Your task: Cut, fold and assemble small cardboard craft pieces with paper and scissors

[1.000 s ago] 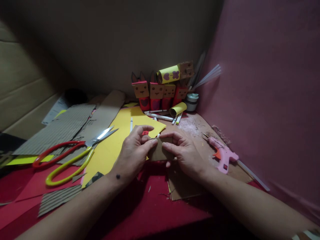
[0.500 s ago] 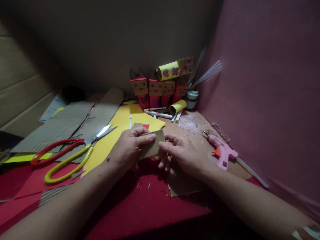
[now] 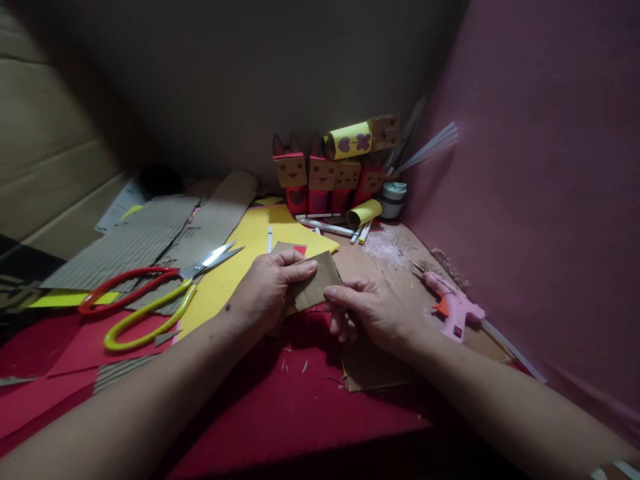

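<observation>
A small brown piece of cardboard point(image 3: 318, 279) is held up over the front of the table. My left hand point(image 3: 270, 283) grips its left side, thumb on the near face and fingers behind. At its right lower edge, my right hand point(image 3: 367, 303) pinches the cardboard between thumb and forefinger, with the other fingers curled below. Just behind lies another cardboard bit with a red patch point(image 3: 300, 250), partly covered by my left hand. Scissors point(image 3: 187, 273) with one red and one yellow handle lie open on the left. Under my right wrist rests a larger cardboard sheet point(image 3: 375, 367).
A pink glue gun point(image 3: 457, 310) lies at the right. Several cardboard animal figures point(image 3: 323, 173) stand at the back, with one yellow figure point(image 3: 350, 140) lying on top. A yellow tube point(image 3: 364, 213), markers point(image 3: 333, 228), yellow paper point(image 3: 225, 273) and corrugated cardboard point(image 3: 125, 243) lie around.
The whole view has shifted slightly, so things appear further right. Both hands keep hold of the cardboard piece, which is tilted a little differently.
</observation>
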Demonstrator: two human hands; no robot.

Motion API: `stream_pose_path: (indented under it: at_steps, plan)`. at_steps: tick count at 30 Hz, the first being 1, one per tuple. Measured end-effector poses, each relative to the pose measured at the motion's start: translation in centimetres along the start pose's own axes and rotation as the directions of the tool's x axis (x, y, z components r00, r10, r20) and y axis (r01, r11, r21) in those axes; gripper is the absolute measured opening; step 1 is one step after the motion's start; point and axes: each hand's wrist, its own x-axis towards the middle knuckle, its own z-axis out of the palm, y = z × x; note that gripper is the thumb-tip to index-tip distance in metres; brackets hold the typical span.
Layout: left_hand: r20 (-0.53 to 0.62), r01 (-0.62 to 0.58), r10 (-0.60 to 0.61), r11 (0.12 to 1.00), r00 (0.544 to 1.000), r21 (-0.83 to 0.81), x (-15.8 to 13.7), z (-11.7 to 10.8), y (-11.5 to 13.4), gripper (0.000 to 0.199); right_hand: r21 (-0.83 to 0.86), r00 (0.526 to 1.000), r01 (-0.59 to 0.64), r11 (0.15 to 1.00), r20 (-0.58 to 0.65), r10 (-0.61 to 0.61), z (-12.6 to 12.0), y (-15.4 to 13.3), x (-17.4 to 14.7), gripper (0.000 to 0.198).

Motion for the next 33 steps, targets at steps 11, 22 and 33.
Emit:
stream_pose_path:
  at_steps: [11,22,33]
  plan:
    - [-0.002,-0.044,0.044,0.999,0.999,0.023,-0.8,0.8,0.0,0.023,0.093,0.992,-0.098,0.991,0.092,0.089,0.1,0.2,0.1,0.028]
    - [0.09,-0.032,0.021,0.993,0.996,0.115,-1.0,0.9,0.0,0.026,0.177,0.988,-0.15,0.973,0.059,0.142,0.3,0.2,0.4,0.019]
    - [0.248,0.047,-0.141,0.936,0.958,0.35,-0.7,0.5,0.1,0.031,0.218,0.998,-0.054,0.974,-0.032,0.062,-0.6,0.0,0.8,0.025]
